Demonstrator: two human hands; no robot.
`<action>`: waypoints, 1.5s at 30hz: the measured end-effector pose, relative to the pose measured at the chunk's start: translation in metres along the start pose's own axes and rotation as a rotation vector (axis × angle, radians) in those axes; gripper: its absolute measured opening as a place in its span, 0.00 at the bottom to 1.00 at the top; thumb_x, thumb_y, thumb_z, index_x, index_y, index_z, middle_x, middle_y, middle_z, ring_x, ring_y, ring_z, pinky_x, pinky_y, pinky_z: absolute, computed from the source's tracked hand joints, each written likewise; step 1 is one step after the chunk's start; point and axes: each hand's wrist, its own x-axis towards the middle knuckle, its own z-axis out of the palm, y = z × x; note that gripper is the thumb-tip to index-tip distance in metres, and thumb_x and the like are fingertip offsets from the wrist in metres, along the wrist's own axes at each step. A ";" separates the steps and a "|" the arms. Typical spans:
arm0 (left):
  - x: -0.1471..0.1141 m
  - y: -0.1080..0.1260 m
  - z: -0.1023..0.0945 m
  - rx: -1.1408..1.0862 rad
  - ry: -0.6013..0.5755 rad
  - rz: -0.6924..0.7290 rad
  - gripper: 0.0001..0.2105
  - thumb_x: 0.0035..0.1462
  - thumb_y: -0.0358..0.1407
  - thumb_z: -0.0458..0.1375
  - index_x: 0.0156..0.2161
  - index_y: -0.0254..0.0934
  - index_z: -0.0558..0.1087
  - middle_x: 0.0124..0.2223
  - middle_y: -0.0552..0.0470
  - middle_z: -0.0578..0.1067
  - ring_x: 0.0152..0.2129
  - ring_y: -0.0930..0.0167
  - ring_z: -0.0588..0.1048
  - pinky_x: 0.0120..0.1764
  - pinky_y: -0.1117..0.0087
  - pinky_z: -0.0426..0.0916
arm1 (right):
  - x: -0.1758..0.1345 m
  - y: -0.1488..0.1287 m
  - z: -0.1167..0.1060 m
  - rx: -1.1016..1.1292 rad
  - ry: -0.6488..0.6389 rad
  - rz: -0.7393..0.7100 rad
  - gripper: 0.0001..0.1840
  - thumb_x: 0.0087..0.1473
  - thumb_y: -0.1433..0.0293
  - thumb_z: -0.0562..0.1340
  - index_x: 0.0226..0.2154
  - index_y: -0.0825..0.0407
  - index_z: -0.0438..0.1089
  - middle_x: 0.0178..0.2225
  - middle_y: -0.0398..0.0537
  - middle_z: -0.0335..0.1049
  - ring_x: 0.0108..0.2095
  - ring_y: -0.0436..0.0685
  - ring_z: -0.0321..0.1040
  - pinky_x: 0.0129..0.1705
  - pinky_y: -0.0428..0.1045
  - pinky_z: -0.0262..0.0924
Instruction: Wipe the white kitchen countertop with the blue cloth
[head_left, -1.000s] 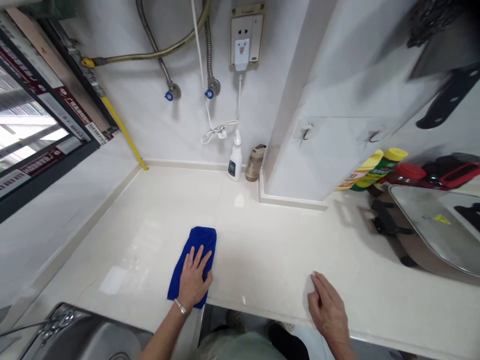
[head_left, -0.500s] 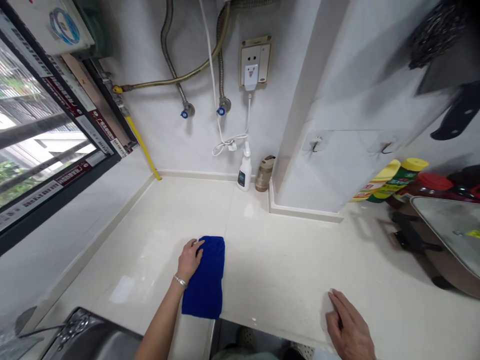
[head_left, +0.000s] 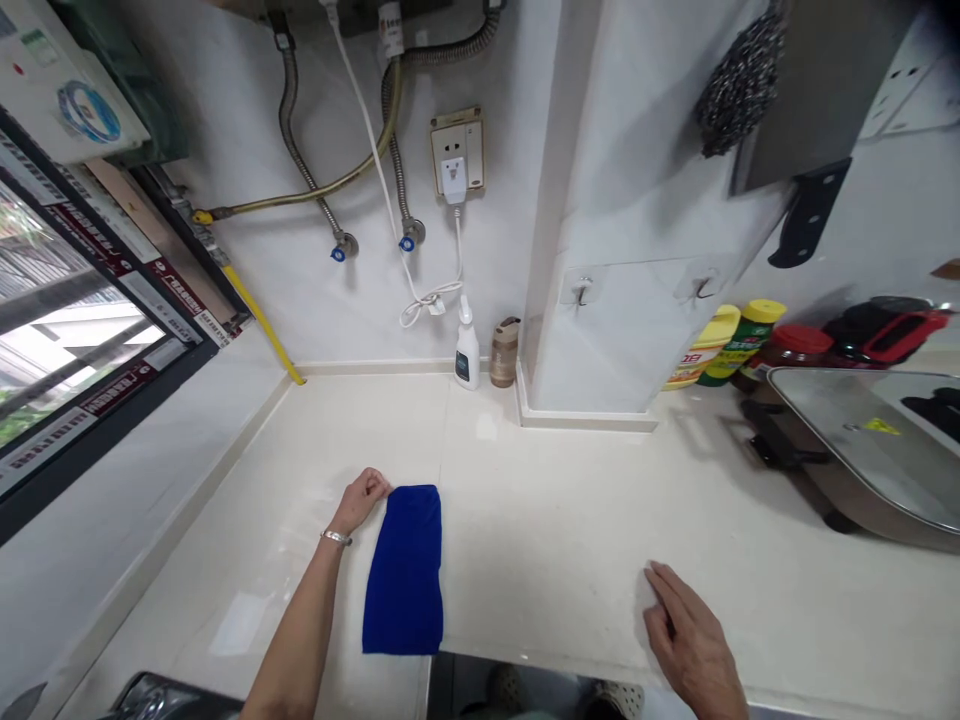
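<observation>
A blue cloth [head_left: 405, 575] lies flat on the pale countertop [head_left: 540, 540], its near end at the counter's front edge. My left hand [head_left: 365, 498], with a bracelet at the wrist, is at the cloth's far left corner. Thumb and fingers are pinched together on that corner. Well to the right, my right hand [head_left: 691, 635] rests on the counter near the front edge, fingers stretched out and holding nothing.
A white spray bottle [head_left: 466, 350] and a brown bottle [head_left: 505, 353] stand against the back wall. At right sits a lidded electric pan [head_left: 862, 470], with condiment bottles [head_left: 731, 345] behind it. A sink [head_left: 161, 697] is at lower left. A cleaver [head_left: 814, 210] hangs upper right.
My left hand has gone from resting on the cloth's left side to pinching its far left corner. The view has turned to the right. My right hand stays on the counter.
</observation>
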 end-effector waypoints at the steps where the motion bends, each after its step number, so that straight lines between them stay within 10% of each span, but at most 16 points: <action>1: -0.001 0.000 0.002 0.005 -0.010 0.009 0.15 0.63 0.46 0.49 0.43 0.39 0.72 0.39 0.50 0.76 0.35 0.70 0.74 0.42 0.66 0.71 | 0.000 0.000 0.000 -0.001 -0.001 0.002 0.25 0.61 0.65 0.53 0.59 0.52 0.63 0.59 0.58 0.63 0.58 0.67 0.63 0.60 0.68 0.63; 13: 0.011 -0.005 0.007 0.121 -0.063 0.014 0.09 0.59 0.42 0.54 0.35 0.40 0.72 0.43 0.50 0.75 0.34 0.69 0.72 0.43 0.67 0.70 | 0.002 -0.001 0.000 -0.007 0.025 -0.025 0.24 0.62 0.66 0.53 0.59 0.53 0.62 0.59 0.58 0.64 0.58 0.66 0.63 0.61 0.66 0.63; 21: 0.020 -0.008 0.026 0.288 0.256 -0.196 0.10 0.64 0.37 0.47 0.39 0.38 0.70 0.47 0.43 0.73 0.41 0.62 0.75 0.44 0.59 0.70 | 0.002 -0.003 0.000 -0.005 0.039 -0.013 0.24 0.62 0.67 0.53 0.60 0.52 0.62 0.59 0.58 0.64 0.58 0.66 0.63 0.61 0.66 0.62; 28: 0.004 0.011 0.036 0.304 0.442 -0.006 0.16 0.67 0.37 0.42 0.51 0.34 0.68 0.51 0.39 0.73 0.50 0.62 0.73 0.55 0.56 0.69 | 0.002 -0.003 -0.002 -0.004 0.032 -0.028 0.25 0.62 0.67 0.54 0.60 0.53 0.62 0.59 0.58 0.64 0.59 0.66 0.62 0.61 0.66 0.63; 37: -0.067 0.020 0.115 0.540 0.167 0.305 0.23 0.69 0.33 0.44 0.66 0.40 0.59 0.70 0.45 0.57 0.68 0.62 0.51 0.66 0.48 0.56 | -0.001 0.000 -0.001 -0.011 0.023 -0.014 0.26 0.61 0.69 0.54 0.61 0.52 0.61 0.60 0.57 0.64 0.59 0.66 0.62 0.60 0.66 0.63; 45: -0.049 0.020 0.056 0.395 0.112 0.131 0.22 0.66 0.40 0.48 0.63 0.40 0.64 0.68 0.43 0.60 0.66 0.61 0.57 0.65 0.54 0.57 | 0.000 -0.001 -0.003 -0.012 0.012 -0.016 0.24 0.61 0.68 0.54 0.59 0.52 0.63 0.59 0.58 0.64 0.58 0.66 0.63 0.60 0.66 0.64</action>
